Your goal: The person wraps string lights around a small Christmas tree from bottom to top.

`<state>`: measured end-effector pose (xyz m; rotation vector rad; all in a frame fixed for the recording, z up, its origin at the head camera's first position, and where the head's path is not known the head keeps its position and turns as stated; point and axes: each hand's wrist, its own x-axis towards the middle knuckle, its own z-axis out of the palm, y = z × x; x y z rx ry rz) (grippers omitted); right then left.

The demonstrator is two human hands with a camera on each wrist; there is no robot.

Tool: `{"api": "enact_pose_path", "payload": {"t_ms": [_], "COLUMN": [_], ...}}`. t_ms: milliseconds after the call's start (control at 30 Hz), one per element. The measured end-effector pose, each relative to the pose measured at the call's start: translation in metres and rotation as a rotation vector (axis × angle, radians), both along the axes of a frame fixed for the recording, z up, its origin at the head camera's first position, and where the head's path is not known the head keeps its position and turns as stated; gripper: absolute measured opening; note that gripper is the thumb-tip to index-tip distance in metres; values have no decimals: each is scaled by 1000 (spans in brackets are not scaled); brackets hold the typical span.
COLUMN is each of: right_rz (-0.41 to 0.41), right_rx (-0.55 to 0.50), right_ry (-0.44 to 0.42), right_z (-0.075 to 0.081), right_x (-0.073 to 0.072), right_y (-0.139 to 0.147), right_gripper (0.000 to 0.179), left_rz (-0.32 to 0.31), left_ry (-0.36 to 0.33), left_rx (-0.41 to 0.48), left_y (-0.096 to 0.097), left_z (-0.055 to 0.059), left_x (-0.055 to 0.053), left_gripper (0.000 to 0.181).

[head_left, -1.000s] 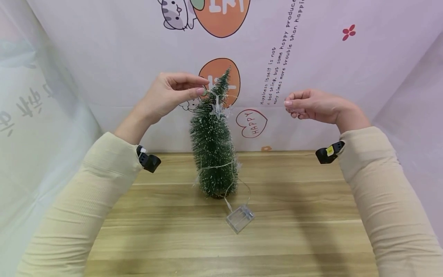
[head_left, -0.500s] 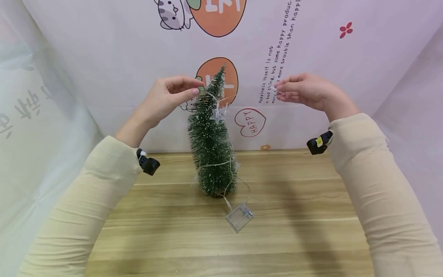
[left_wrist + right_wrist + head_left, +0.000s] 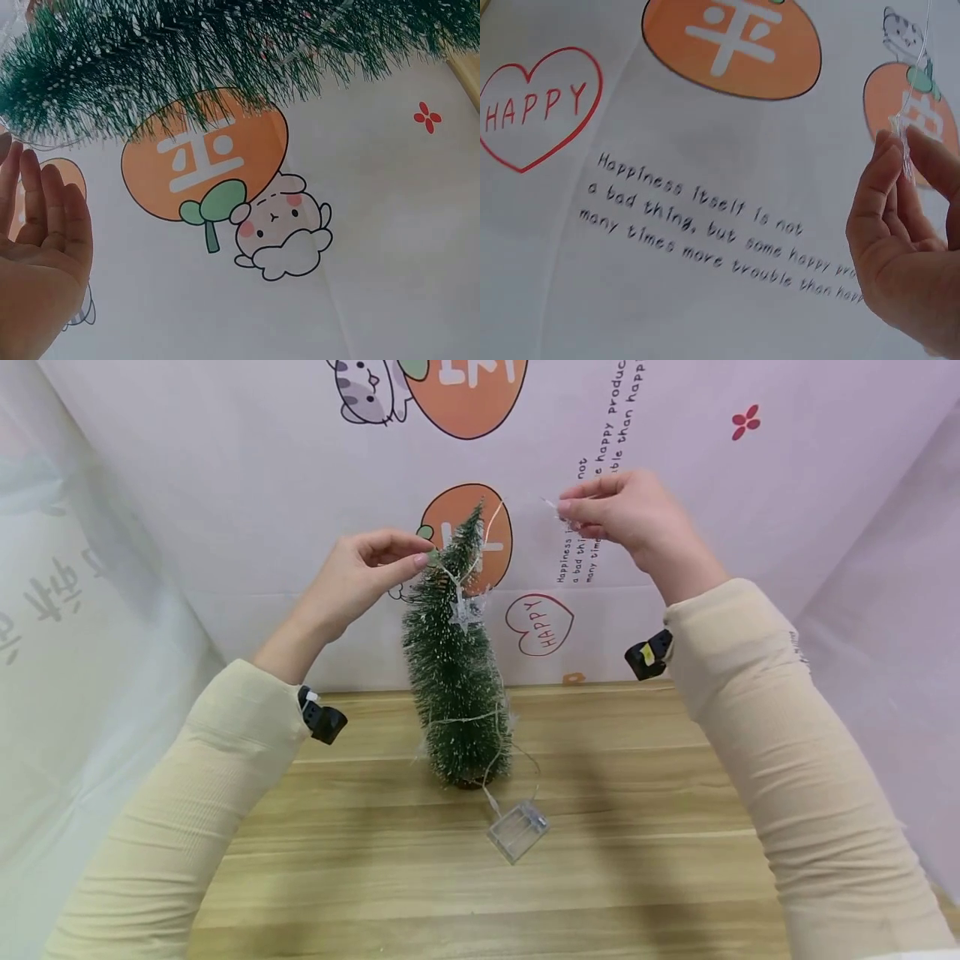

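Observation:
A small green artificial Christmas tree (image 3: 453,668) with white-flecked bristles stands upright on the table, its top leaning. String lights (image 3: 465,719) on a thin pale wire run around it. A clear star (image 3: 464,612) hangs from the wire near the top. Left of the treetop, my left hand (image 3: 371,568) pinches the wire between thumb and fingers; in the left wrist view its fingertips are partly cut off. Up and right of the tip, my right hand (image 3: 626,518) pinches a clear plastic piece (image 3: 905,150) of the string lights, mostly covered by its fingers.
A clear battery box (image 3: 518,832), wired to the string lights, lies in front of the tree on the wooden table (image 3: 360,877). Behind stands a printed white backdrop (image 3: 675,410), close to the tree.
My right hand has moved left and up toward the treetop, bringing the wire with it. The wire rises beside the tip now. My left hand stays nearly in place.

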<state>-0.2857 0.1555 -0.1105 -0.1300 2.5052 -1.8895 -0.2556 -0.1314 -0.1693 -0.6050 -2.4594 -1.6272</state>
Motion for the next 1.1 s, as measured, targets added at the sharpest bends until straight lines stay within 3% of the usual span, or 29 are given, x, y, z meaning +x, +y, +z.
{"api": "enact_pose_path", "payload": {"t_ms": [100,267,433,533,633,833,967,1100], "right_rz": [-28,-1,156,263,344,426,431,373], "right_rx": [-7,-131,-273,-269,-215,-87,42,198], "right_ry": [55,145,203,179,120,32,-6,-25], "right_z": [5,11,10,5,-1,-10,-12,-7], "right_x": [5,14,18,19,17,12,8,6], "right_y": [-13,-30,-36,-33,-26,-11,-6,-9], "right_gripper": [5,6,8,8,7,9,8,14], "left_rz": [6,16,21,20,15,4,-9,-38], "left_ry": [-5,-9,-3,5,6,-7,0,6], "left_rx": [-8,-23,-20,-23,-24,-20,-22,-15], "left_y": [0,2,2,1,1,1,1,0], "left_z": [0,0,0,-1,-2,-3,-2,-3], "left_x": [-1,1,1,1,1,0,1,1], "left_gripper": [28,27,23,22,22,24,27,27]}}
